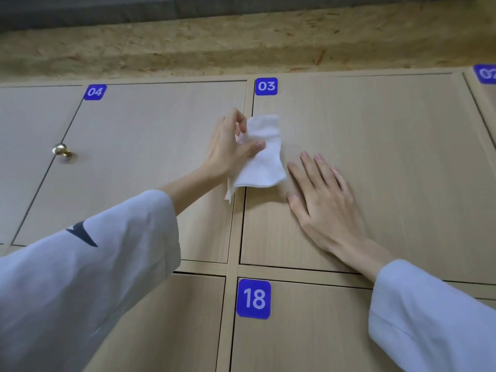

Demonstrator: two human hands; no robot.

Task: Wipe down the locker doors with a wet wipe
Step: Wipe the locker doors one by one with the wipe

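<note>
Left hand (230,149) pinching, right hand (322,200) flat, fingers spread.

You face a rough tan chipboard wall band (241,44) beneath a dark grey upper strip (188,9), softly lit.

Four blue square labels with white numbers sit on pale wood-look locker doors. The label "04" (94,91) is at the top left corner of the upper left door (150,157). The label "03" (266,86) is at the top left corner of the upper middle door (375,146). The label "18" (253,299) is at the top left corner of the lower door (308,334). A fourth label (485,73) at the right edge is cut off, showing "0" and part of another digit.
</note>
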